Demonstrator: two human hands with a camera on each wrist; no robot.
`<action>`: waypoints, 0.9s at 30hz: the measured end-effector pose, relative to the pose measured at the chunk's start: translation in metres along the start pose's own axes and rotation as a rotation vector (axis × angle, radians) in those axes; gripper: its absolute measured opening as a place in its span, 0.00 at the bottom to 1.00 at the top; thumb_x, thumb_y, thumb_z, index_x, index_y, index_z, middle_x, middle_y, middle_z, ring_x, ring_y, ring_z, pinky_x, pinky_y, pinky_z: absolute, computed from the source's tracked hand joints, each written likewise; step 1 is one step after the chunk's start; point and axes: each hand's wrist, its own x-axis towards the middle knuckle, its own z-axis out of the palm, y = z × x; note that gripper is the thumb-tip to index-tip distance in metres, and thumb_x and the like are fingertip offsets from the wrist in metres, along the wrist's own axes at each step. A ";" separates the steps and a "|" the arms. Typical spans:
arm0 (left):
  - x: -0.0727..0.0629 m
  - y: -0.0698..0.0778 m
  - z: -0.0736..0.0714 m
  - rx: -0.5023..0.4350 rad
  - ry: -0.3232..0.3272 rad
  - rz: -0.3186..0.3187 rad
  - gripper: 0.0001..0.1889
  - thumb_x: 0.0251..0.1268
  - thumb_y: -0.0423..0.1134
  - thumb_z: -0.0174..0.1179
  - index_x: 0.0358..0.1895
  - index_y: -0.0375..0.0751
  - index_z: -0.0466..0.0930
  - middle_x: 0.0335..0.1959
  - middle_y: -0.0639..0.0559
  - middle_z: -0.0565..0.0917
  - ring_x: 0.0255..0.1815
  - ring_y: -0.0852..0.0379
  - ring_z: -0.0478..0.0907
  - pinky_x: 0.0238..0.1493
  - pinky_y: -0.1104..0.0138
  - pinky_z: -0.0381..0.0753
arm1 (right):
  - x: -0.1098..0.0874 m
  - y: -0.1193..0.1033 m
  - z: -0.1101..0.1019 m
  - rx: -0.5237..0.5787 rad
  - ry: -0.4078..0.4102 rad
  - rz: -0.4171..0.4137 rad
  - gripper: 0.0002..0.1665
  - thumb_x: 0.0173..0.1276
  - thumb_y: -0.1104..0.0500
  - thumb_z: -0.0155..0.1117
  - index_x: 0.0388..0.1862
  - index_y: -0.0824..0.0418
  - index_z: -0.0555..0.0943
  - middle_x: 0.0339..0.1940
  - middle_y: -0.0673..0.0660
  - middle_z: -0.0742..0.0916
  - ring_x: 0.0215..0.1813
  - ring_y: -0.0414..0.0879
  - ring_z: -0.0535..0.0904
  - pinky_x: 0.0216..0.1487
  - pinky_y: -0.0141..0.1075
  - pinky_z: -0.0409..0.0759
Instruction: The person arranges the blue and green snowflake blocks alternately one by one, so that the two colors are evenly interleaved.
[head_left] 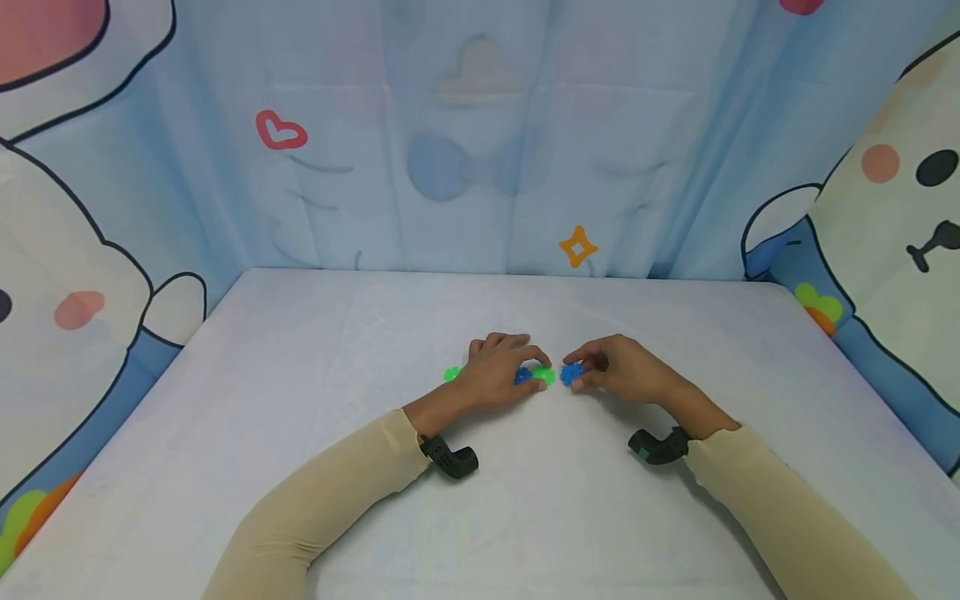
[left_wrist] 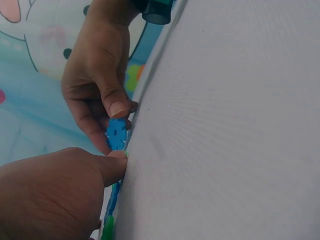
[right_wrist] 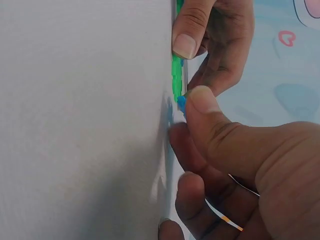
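Note:
My right hand (head_left: 628,371) pinches a blue notched interlocking disc (head_left: 572,372) between thumb and fingers, just right of the other hand. In the left wrist view this blue disc (left_wrist: 116,135) stands with its toothed face and centre slot showing. My left hand (head_left: 495,372) holds the right end of a row of similar discs, thumb and index finger about a green disc (head_left: 545,376). Beside that one sits another blue disc (head_left: 522,376), partly under the hand. A further green disc (head_left: 452,373) pokes out left of the hand; the row's middle is hidden. A narrow gap separates the right-hand disc from the row.
A white-covered table (head_left: 360,333) lies under both hands, its back edge against a light-blue printed curtain (head_left: 337,208). Each wrist wears a black camera mount, the left one (head_left: 452,458) and the right one (head_left: 660,446) close over the cloth.

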 end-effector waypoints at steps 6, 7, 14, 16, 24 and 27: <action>0.000 0.001 0.000 -0.001 0.001 0.001 0.17 0.70 0.58 0.55 0.59 0.67 0.76 0.75 0.49 0.66 0.74 0.46 0.61 0.62 0.51 0.62 | -0.002 -0.004 0.001 -0.051 0.025 -0.026 0.19 0.60 0.56 0.74 0.49 0.60 0.86 0.28 0.50 0.82 0.30 0.42 0.74 0.29 0.32 0.73; 0.000 0.001 0.000 -0.001 0.001 0.001 0.17 0.70 0.58 0.55 0.59 0.67 0.76 0.75 0.49 0.66 0.74 0.46 0.61 0.62 0.51 0.62 | -0.003 -0.005 0.001 -0.053 0.026 -0.023 0.18 0.60 0.56 0.74 0.49 0.60 0.86 0.27 0.50 0.82 0.29 0.42 0.74 0.28 0.32 0.72; -0.001 0.002 -0.001 -0.001 0.003 0.006 0.17 0.70 0.58 0.55 0.59 0.67 0.76 0.75 0.49 0.65 0.74 0.46 0.61 0.62 0.51 0.62 | -0.003 -0.008 0.000 -0.057 0.026 0.036 0.20 0.60 0.57 0.74 0.52 0.58 0.86 0.28 0.51 0.83 0.27 0.42 0.72 0.24 0.32 0.69; -0.001 0.001 -0.001 -0.008 0.002 0.007 0.17 0.70 0.58 0.55 0.59 0.66 0.77 0.76 0.49 0.65 0.75 0.46 0.60 0.62 0.50 0.61 | -0.003 -0.008 0.000 -0.060 0.026 0.052 0.19 0.61 0.58 0.73 0.52 0.57 0.86 0.30 0.51 0.84 0.28 0.42 0.72 0.24 0.32 0.69; -0.001 0.000 0.000 -0.019 0.015 0.016 0.16 0.71 0.57 0.55 0.58 0.65 0.77 0.75 0.49 0.66 0.75 0.46 0.60 0.62 0.49 0.62 | -0.001 -0.006 0.001 -0.107 0.021 0.003 0.18 0.64 0.59 0.70 0.52 0.62 0.85 0.31 0.51 0.86 0.31 0.42 0.75 0.29 0.33 0.74; -0.001 -0.001 0.000 -0.018 0.015 0.018 0.16 0.71 0.58 0.55 0.58 0.65 0.77 0.75 0.48 0.65 0.75 0.46 0.60 0.62 0.49 0.62 | 0.000 -0.006 0.002 -0.115 0.021 -0.012 0.18 0.64 0.58 0.70 0.52 0.64 0.85 0.32 0.51 0.86 0.31 0.41 0.76 0.30 0.33 0.74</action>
